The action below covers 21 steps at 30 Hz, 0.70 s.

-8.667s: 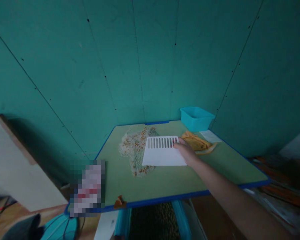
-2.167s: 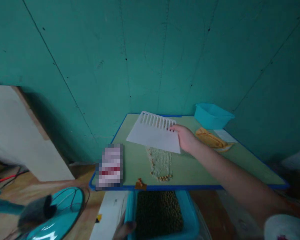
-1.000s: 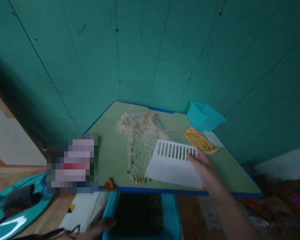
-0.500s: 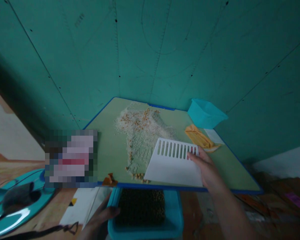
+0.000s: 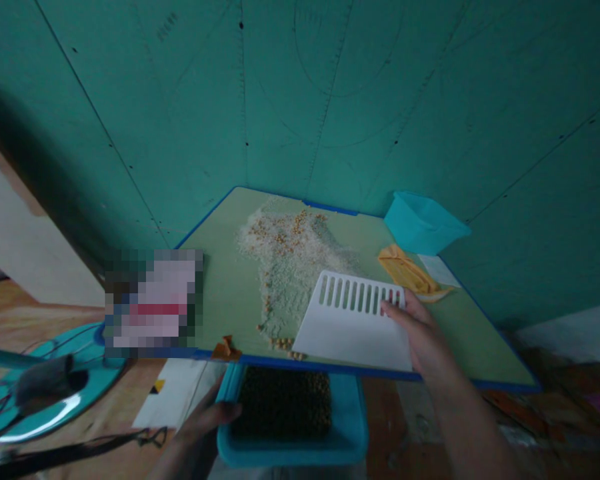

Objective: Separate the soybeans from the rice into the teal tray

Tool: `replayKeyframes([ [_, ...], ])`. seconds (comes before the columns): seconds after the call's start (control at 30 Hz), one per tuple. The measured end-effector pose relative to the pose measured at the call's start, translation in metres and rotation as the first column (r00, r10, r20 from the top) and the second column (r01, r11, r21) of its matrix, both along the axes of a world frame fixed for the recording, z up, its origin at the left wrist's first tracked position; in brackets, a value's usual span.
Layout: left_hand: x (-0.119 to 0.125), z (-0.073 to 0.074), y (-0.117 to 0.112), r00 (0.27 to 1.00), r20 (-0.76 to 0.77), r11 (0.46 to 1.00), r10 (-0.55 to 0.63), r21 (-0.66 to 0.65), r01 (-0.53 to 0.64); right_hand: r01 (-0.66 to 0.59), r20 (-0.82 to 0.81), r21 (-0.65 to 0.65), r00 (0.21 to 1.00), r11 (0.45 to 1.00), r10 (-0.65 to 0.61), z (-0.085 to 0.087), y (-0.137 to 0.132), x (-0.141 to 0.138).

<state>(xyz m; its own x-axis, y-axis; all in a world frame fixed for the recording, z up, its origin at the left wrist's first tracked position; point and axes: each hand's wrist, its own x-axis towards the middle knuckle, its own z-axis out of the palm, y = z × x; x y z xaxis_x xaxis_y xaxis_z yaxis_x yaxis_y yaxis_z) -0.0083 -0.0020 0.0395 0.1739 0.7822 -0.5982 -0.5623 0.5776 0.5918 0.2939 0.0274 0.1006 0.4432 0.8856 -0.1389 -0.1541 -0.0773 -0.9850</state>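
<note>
My right hand [image 5: 419, 333] grips a white plastic scraper [image 5: 353, 333] with a row of slots, held flat over the table's near part. Beside its left edge lie several tan beans [image 5: 283, 344]. White grains [image 5: 285, 293] spread over the table [image 5: 220, 300], with more beans [image 5: 280, 239] mixed in toward the back. Below the front edge, my left hand [image 5: 215, 421] holds the left rim of a turquoise bin [image 5: 347, 443], thumb over the rim. Dark contents [image 5: 280, 407] fill much of the bin, with some beans at their right side.
A second turquoise container [image 5: 423, 223] stands at the table's back right, near a yellow cloth [image 5: 410, 275] and a white card [image 5: 439, 270]. A blurred-out pinkish object [image 5: 155, 300] lies at the left. Brown tape [image 5: 226, 349] sticks to the front edge. Behind rises a green wall [image 5: 190, 107].
The view has shifted slightly, moving the table and wall a little to the right and up in the picture. Both hands keep their holds, and the scraper stays about where it was on the table.
</note>
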Motion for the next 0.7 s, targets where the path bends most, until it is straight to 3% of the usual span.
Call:
replayKeyframes([
  [0.23,-0.003,-0.011,-0.005,0.988,0.095,0.992,-0.122,-0.029,0.125,-0.033,-0.020,0.005,0.999,0.999,0.033,-0.002,-0.001,0.002],
  [0.47,0.003,-0.002,-0.003,0.992,0.063,0.992,-0.111,-0.049,0.114,-0.066,-0.052,-0.016,0.997,0.998,0.065,-0.003,-0.001,0.002],
  [0.7,-0.001,-0.008,-0.005,0.992,0.047,0.993,-0.117,-0.004,0.117,-0.071,-0.031,0.000,0.997,0.998,0.071,-0.004,-0.002,0.005],
])
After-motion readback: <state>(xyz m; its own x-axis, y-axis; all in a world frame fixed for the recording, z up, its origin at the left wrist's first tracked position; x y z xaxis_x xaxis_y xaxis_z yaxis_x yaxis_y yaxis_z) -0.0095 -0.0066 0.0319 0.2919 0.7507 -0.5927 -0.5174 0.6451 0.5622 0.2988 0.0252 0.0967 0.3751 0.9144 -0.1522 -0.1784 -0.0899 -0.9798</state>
